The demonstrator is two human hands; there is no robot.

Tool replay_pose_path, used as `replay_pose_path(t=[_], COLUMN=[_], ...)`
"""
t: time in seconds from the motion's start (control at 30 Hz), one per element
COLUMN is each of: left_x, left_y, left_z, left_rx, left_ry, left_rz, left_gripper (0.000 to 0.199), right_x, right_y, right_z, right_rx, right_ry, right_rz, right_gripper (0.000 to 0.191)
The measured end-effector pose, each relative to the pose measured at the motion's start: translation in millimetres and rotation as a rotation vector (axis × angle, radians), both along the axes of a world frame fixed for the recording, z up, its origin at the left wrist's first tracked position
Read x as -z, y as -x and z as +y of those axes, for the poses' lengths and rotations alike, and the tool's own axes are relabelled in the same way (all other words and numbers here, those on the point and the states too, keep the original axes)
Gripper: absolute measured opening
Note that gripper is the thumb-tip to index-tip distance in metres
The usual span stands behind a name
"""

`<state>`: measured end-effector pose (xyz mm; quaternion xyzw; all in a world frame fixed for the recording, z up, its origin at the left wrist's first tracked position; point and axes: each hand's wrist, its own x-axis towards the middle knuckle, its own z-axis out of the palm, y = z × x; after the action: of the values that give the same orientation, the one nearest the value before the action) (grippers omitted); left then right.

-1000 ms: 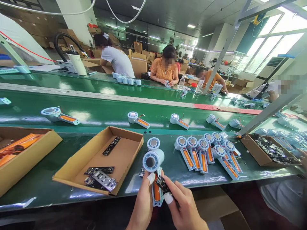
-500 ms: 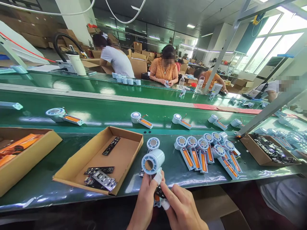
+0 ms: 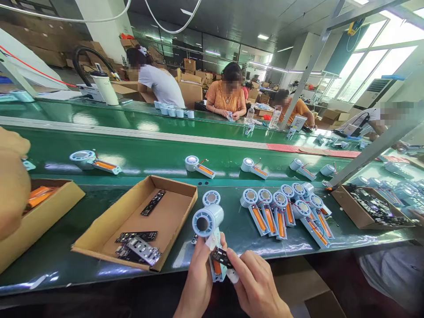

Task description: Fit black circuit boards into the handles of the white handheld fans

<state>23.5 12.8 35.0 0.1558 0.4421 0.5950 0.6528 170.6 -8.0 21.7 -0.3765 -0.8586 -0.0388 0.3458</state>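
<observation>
My left hand [image 3: 198, 277] is closed around the handle of a light blue handheld fan housing [image 3: 213, 216], its round head pointing up. An orange battery [image 3: 217, 267] shows inside the open handle. Between the fingertips of my right hand [image 3: 256, 280] is a small black circuit board [image 3: 221, 256], tilted across the handle. White wrapping covers a fingertip on each hand. Just behind the held housing, another fan housing [image 3: 211, 198] lies on the bench, partly hidden.
A cardboard tray [image 3: 99, 229] with several circuit boards stands at left, beside a box [image 3: 56, 212] of orange batteries. Several fan housings [image 3: 280, 201] lie at right, near a box of boards [image 3: 347, 207]. More housings lie on the green conveyor [image 3: 159, 150]. A co-worker's arm [image 3: 13, 190] reaches in from the left.
The circuit board has come away from low on the handle and tilted, so more of it and the battery shows. A co-worker's arm has entered at left. Housings on the conveyor have shifted right.
</observation>
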Motion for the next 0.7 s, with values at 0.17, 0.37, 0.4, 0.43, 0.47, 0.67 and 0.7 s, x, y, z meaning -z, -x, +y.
replay_pose_path(t=[0.17, 0.37, 0.4, 0.43, 0.47, 0.67, 0.7], left_x=[16.4, 34.7, 35.8, 36.3, 36.3, 29.7, 27.9], left_y=[2, 2, 2, 2, 3, 4, 4], left_z=[1, -2, -3, -3, -4, -9, -9], left_rx=[-0.019, 0.029, 0.015, 0.001, -0.014, 0.038, 0.063], left_ry=[-0.031, -0.048, -0.05, -0.059, -0.07, -0.103, -0.108], left_rz=[0.095, 0.248, 0.304, 0.367, 0.426, 0.554, 0.532], left_gripper=[0.056, 0.049, 0.048, 0.047, 0.046, 0.043, 0.041], right_x=[-3.9, -13.8, -17.0, -21.1, -26.1, -63.2, -66.4], right_y=[-8, -19, -21, -22, -23, -24, -24], right_z=[10, 31, 32, 32, 31, 20, 20], right_rx=[0.08, 0.169, 0.163, 0.155, 0.138, -0.091, -0.132], right_ry=[-0.017, -0.02, 0.016, 0.081, 0.169, 0.603, 0.627], right_rz=[0.064, 0.022, -0.015, -0.055, -0.095, -0.249, -0.247], right_gripper=[0.038, 0.034, 0.033, 0.033, 0.033, 0.018, 0.02])
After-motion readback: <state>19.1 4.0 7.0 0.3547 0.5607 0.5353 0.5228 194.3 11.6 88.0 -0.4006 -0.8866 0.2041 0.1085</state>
